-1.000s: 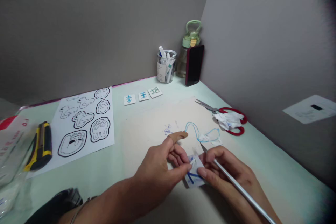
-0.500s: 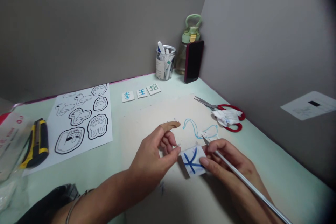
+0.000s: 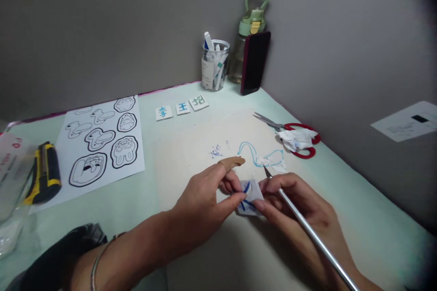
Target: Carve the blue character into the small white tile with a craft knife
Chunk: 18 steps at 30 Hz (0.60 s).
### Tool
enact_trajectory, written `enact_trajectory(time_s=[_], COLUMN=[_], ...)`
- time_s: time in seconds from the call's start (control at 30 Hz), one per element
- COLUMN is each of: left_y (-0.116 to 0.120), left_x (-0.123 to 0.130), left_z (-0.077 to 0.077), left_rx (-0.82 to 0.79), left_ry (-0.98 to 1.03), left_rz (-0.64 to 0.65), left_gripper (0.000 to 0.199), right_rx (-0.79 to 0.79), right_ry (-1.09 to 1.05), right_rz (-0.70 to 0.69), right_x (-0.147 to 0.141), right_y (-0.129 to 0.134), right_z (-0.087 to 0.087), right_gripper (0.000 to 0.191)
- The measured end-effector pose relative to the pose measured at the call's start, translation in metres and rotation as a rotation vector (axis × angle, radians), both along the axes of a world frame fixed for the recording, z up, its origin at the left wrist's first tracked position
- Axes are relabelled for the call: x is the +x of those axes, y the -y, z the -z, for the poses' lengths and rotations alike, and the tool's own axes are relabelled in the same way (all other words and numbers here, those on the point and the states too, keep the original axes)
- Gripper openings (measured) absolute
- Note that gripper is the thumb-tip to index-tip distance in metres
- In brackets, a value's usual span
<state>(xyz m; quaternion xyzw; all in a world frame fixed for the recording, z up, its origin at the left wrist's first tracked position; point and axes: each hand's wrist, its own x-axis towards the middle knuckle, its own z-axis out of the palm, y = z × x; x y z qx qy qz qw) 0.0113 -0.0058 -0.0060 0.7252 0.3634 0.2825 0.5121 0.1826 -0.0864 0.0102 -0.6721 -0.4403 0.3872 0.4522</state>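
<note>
A small white square point(image 3: 253, 189) with dark blue strokes is held between both hands, low over the beige sheet. My left hand point(image 3: 205, 193) pinches its left edge between thumb and fingers, covering part of the strokes; a tan bandage wraps the index finger. My right hand point(image 3: 307, 213) grips the square's right side between thumb and fingers. That same hand also holds a silver craft knife point(image 3: 302, 223), its blade pointing up and away. Just beyond the hands, a blue swan outline point(image 3: 251, 149) is drawn on the beige sheet point(image 3: 184, 145), with white scraps on its body.
Red-handled scissors point(image 3: 307, 151) lie at right under crumpled tissue point(image 3: 296, 138). Three character squares point(image 3: 183, 108) sit behind. A jar of markers point(image 3: 215, 66), a bottle point(image 3: 238, 54) and a phone point(image 3: 255, 63) stand at the back. Left are a printed sheet point(image 3: 112, 145) and a yellow-black cutter point(image 3: 46, 173).
My left hand has moved right and closed on the square's left edge, hiding part of its blue strokes. The square now tilts more. The camera view has shifted slightly.
</note>
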Motion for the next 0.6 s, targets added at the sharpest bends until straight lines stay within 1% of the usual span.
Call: enact_trajectory(time_s=[0.1, 0.17, 0.23, 0.27, 0.33, 0.37, 0.4, 0.47, 0.53, 0.6], left_y=[0.001, 0.002, 0.002, 0.002, 0.002, 0.001, 0.000, -0.002, -0.006, -0.012], left_x=[-0.001, -0.002, -0.004, -0.005, -0.006, -0.006, -0.006, -0.006, -0.008, -0.011], left_z=[0.000, 0.000, 0.001, 0.001, 0.003, 0.003, 0.004, 0.006, 0.007, 0.007], left_rx=[0.046, 0.142, 0.254, 0.303, 0.372, 0.393, 0.413, 0.455, 0.506, 0.528], left_ry=[-0.023, -0.020, -0.023, -0.031, -0.064, -0.079, -0.086, -0.104, -0.129, -0.166], left_rz=[0.006, -0.003, -0.006, -0.002, 0.020, 0.040, 0.059, 0.100, 0.141, 0.188], left_gripper=[0.046, 0.043, 0.046, 0.052, 0.074, 0.081, 0.084, 0.082, 0.082, 0.083], right_rx=[0.002, 0.001, -0.002, -0.001, -0.003, -0.009, -0.015, -0.031, -0.044, -0.026], right_ry=[-0.031, -0.062, -0.112, -0.147, -0.222, -0.252, -0.268, -0.249, -0.167, -0.081], right_rz=[-0.023, -0.022, 0.003, 0.019, 0.038, 0.038, 0.037, 0.020, 0.015, 0.043], right_x=[0.001, 0.003, 0.006, 0.007, 0.008, 0.009, 0.009, 0.010, 0.013, 0.019], right_y=[-0.001, -0.003, -0.006, -0.008, -0.009, -0.009, -0.010, -0.010, -0.009, -0.009], right_z=[0.000, 0.002, 0.003, 0.004, 0.006, 0.007, 0.008, 0.008, 0.009, 0.011], right_gripper=[0.022, 0.023, 0.023, 0.024, 0.026, 0.027, 0.027, 0.027, 0.022, 0.018])
